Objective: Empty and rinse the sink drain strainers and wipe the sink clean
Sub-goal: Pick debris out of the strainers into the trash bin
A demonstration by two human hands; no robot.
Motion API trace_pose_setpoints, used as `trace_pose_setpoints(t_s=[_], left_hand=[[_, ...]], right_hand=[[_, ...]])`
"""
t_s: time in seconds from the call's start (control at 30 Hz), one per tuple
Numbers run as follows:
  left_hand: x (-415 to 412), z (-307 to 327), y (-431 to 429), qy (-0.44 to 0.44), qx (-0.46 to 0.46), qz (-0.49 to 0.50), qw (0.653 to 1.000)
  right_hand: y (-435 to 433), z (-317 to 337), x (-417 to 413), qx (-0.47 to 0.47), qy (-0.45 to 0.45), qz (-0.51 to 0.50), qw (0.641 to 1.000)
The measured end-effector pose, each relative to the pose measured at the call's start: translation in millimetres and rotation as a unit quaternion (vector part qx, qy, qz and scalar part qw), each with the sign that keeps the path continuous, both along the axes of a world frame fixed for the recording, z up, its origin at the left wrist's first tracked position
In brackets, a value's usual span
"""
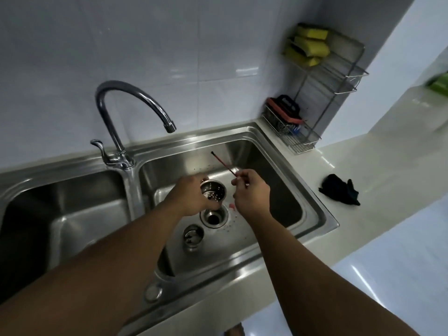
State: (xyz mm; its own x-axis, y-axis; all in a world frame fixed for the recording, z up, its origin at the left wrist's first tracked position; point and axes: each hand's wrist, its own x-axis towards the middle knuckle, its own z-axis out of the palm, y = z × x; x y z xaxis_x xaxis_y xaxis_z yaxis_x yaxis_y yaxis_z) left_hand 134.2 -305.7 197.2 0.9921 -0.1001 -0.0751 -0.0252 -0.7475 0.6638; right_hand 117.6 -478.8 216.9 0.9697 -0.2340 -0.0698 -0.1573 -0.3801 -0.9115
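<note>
My left hand (188,196) grips a perforated steel drain strainer (213,192), tilted on its side above the right basin of the double sink (322,214). My right hand (251,192) pinches a thin red stick (224,163) that points up and away toward the back wall of the basin. Below my hands the open drain hole (213,218) shows, with pink specks of debris (231,206) beside it. A second strainer (193,237) lies on the basin floor near the front.
The curved tap (135,103) stands between the two basins, its spout over the right one. A black cloth (339,192) lies on the white counter at the right. A wire rack (322,93) in the corner holds yellow sponges (309,46) and a scrub brush (286,109).
</note>
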Motion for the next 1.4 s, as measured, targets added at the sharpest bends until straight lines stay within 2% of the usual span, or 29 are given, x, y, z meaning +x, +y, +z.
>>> trace_pose_setpoints(t_s=[0.37, 0.5, 0.63, 0.77, 0.9, 1.4], left_hand=[[9.6, -90.6, -13.1, 0.082, 0.011, 0.047, 0.995], [5.8, -119.6, -21.8, 0.112, 0.031, 0.047, 0.992], [8.7, -142.5, -35.5, 0.13, 0.119, 0.009, 0.984], [15.0, -163.4, -52.5, 0.15, 0.226, -0.056, 0.961], [22.5, -181.2, -62.8, 0.173, 0.274, -0.102, 0.941], [25.6, -180.9, -70.0, 0.214, 0.244, -0.099, 0.941]], right_hand=[[-31.2, -81.0, 40.2, -0.012, 0.097, 0.041, 0.994], [-43.5, -103.8, 46.6, -0.054, 0.129, 0.076, 0.987], [-49.2, -121.5, 58.0, -0.067, 0.165, 0.097, 0.979], [-56.3, -133.6, 69.5, -0.061, 0.19, 0.109, 0.974], [-62.2, -137.2, 78.4, -0.029, 0.2, 0.113, 0.973], [-61.6, -130.0, 86.4, 0.008, 0.202, 0.086, 0.976]])
